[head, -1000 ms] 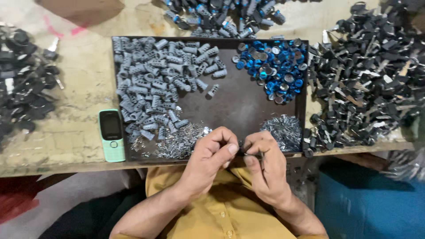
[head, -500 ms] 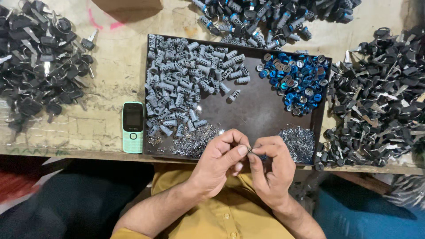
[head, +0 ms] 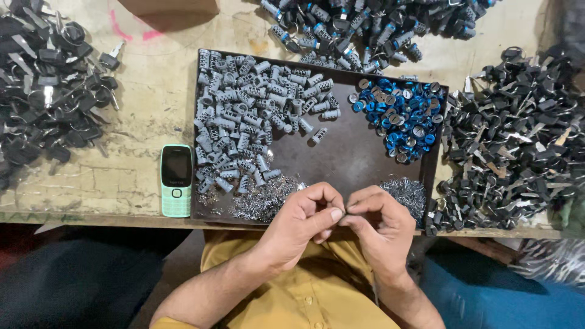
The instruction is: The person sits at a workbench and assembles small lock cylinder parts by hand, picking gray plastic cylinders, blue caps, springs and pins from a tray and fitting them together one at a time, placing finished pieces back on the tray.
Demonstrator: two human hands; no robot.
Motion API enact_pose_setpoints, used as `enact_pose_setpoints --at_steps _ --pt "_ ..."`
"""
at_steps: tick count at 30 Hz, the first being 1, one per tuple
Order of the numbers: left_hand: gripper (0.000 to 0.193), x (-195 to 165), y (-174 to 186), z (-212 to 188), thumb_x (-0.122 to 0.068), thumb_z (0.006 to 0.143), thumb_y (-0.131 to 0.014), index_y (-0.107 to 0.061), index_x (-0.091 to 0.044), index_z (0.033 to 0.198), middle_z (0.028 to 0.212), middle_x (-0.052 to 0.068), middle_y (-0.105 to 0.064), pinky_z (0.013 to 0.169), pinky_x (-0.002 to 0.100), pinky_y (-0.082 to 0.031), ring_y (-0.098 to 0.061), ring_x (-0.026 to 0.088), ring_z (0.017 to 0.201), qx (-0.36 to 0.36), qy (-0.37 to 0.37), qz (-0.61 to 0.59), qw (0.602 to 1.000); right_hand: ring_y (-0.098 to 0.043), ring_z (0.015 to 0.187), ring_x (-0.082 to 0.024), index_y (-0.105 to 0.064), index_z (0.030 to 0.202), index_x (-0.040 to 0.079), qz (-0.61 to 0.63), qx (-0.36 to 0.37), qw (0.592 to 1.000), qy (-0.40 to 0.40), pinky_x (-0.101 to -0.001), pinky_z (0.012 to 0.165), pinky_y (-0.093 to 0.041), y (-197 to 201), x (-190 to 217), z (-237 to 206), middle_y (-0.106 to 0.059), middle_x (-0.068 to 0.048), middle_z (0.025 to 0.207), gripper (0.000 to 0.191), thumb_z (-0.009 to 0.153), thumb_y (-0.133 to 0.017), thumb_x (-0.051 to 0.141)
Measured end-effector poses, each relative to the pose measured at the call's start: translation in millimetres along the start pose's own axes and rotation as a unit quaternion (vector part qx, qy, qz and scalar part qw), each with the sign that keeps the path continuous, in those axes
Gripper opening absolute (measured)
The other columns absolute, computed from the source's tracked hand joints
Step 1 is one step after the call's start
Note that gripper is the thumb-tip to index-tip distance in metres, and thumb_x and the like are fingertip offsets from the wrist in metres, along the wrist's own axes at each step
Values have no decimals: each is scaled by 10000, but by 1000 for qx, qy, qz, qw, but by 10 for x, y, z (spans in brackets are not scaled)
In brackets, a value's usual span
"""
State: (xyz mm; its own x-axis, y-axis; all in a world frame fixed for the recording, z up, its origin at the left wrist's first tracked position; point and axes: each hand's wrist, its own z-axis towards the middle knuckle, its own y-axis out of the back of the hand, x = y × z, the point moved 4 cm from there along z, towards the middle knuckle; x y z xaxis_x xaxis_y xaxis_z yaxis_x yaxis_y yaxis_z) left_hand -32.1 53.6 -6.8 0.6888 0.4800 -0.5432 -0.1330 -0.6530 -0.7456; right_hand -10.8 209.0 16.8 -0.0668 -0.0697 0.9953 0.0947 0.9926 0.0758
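Pinched tight, your left hand [head: 304, 219] and right hand [head: 378, 225] share one tiny part, mostly hidden
Loosen either grip and it could drop off the worktop [head: 140, 103] edge, missing the tray [head: 347, 161]

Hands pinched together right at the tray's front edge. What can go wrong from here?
1. The left hand and right hand meet fingertip to fingertip past the dark tray's near rim; whatever small piece they hold is hidden, and if it slips it likely falls into the lap.
2. The loose metal bits lie close by the left wrist; a sweep could scatter them.
3. The green phone lies near the table edge and could be nudged off.
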Motion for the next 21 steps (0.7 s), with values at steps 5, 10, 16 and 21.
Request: enact_pose_setpoints --at_steps 5,10,16,21 --pt "57 -154 123 -105 -120 1009 -611 -588 -92 965 758 -49 -517 552 204 -359 -475 35 641 -25 -6 -51 998 -652 906 -168 -651 949 12 -176 47 981 71 -277 796 -528 18 330 451 -672 -93 1008 207 806 -785 -54" --pt "102 -307 259 -235 -142 1010 -607 -560 -94 933 758 -44 -514 550 198 -344 -465 37 643 -41 -41 -49 997 -668 921 -272 -698 1017 26 -441 127 842 284 -330 782 -527 -427 637 991 -676 -118 1048 262 782 -792 -40" --pt "128 -349 319 -343 -137 1017 -623 -559 -91 916 759 -47 -507 547 204 -339 -446 33 642 -23 -84 -17 996 -650 863 -296 -700 1088 39 -479 181 785 349 -389 753 -528 -794 822 1202 -658 -103 978 336 776 -793 -44" --pt "107 -319 393 -303 -115 994 -674 -591 -70 944 759 -49 -517 544 204 -335 -432 29 631 -33 -95 -18 995 -667 854 -166 -684 1201 5 -304 119 931 164 -254 685 -558 -520 702 611 -649 -109 1032 434 784 -745 -99"
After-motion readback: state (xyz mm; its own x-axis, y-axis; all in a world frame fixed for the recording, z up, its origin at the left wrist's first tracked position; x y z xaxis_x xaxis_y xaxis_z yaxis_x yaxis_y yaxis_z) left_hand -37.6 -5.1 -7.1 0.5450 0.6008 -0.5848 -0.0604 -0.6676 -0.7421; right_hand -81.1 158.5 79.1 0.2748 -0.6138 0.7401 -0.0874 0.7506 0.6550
